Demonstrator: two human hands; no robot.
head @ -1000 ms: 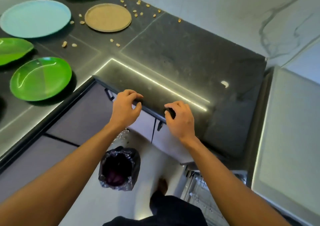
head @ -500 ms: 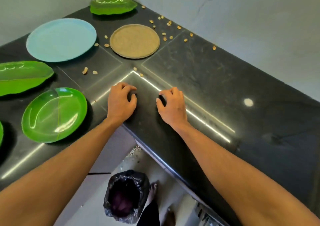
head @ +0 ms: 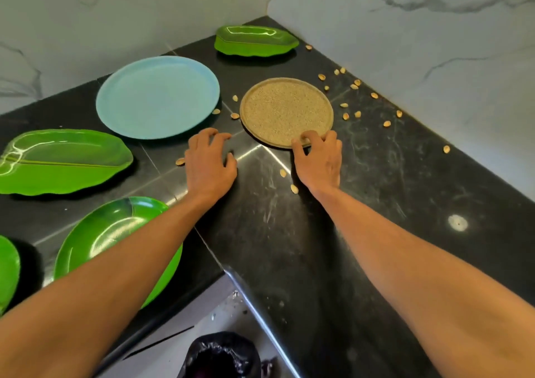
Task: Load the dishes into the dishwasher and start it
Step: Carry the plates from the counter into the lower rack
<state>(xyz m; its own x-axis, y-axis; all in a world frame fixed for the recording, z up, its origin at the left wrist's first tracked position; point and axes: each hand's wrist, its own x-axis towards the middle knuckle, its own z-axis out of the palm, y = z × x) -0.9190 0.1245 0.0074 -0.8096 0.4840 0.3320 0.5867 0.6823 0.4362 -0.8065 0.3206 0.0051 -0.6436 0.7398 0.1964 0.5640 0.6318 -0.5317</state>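
Observation:
A round tan speckled plate (head: 285,108) lies flat on the black stone counter (head: 289,233). My right hand (head: 318,160) is at its near rim, fingertips over the edge and thumb against it. My left hand (head: 208,163) rests on the counter just left of it, fingers curled and apart, holding nothing. A light blue plate (head: 157,96) sits to the left. A green leaf-shaped dish (head: 254,40) is in the back corner and another one (head: 60,160) at the left. A round green plate (head: 115,227) lies partly under my left forearm. No dishwasher is in view.
Nut shells (head: 351,88) are scattered around the tan plate and along the right wall. Marble walls close the corner behind. Another green dish (head: 7,267) shows at the far left edge. A bin with a black bag (head: 223,354) stands on the floor below the counter's inner corner.
Both hands left the counter's front edge and moved forward across it. The right hand now has its fingers on the tan plate's near rim; the view tilted up toward the corner.

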